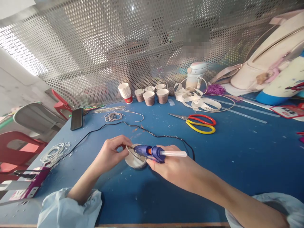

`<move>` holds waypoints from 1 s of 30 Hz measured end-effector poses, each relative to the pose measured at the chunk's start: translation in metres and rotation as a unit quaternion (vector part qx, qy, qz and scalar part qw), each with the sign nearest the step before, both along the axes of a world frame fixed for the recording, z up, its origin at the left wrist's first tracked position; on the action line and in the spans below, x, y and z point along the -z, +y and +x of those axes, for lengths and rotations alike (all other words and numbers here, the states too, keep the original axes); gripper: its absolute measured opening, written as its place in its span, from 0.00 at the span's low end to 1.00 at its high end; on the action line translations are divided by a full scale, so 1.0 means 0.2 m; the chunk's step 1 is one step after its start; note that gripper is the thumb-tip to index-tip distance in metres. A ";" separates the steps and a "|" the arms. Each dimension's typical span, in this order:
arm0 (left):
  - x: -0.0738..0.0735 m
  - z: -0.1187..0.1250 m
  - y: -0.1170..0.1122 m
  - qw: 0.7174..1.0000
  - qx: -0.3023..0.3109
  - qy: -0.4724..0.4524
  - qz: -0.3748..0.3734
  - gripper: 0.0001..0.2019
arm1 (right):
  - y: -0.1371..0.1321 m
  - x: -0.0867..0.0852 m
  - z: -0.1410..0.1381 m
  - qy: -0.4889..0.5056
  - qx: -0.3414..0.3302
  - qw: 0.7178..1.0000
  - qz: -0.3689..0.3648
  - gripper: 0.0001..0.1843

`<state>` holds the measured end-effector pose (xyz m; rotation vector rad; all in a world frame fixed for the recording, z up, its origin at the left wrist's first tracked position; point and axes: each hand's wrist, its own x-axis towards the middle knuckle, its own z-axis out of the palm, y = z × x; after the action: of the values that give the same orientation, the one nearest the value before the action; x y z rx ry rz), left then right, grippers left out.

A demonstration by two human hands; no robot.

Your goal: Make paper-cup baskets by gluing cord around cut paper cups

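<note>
My right hand (169, 163) is closed round a blue hot glue gun (149, 151) with a clear glue stick (174, 154) poking out of its back. The nozzle points left at the rim of a small paper cup (133, 161) lying on the blue table (237, 158). My left hand (113, 151) pinches the cup's rim and a thin twine there. The gun's black cord (118, 124) runs off to the left across the table.
Red and yellow scissors (199, 122) lie beyond my hands. A stack of white cups (125, 92) and several wrapped small cups (152, 94) stand by the perforated metal screen (99, 47). Ribbon (201, 101), a phone (76, 118), twine coils (55, 152) and bags (268, 60) lie around.
</note>
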<state>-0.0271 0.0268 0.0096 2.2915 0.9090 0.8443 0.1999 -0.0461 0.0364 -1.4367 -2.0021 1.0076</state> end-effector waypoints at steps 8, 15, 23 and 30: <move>-0.01 -0.01 0.00 1.000 -0.009 0.007 -0.019 0.06 | 0.00 0.01 0.01 0.033 0.004 0.998 -0.045 0.11; 0.01 -0.01 0.00 1.000 -0.019 -0.001 -0.022 0.06 | 0.02 -0.04 0.07 0.117 0.000 0.981 -0.152 0.11; 0.01 -0.01 -0.01 0.995 -0.088 0.021 -0.042 0.06 | 0.10 0.07 0.10 0.316 0.057 0.935 -0.150 0.17; 0.00 0.01 -0.04 0.992 -0.122 0.021 -0.023 0.05 | 0.12 0.18 0.05 0.254 0.170 0.949 -0.082 0.14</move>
<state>-0.0252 0.0191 0.0093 2.1958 1.2335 0.8687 0.2092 -0.0217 0.0000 -1.3670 -1.2805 1.2517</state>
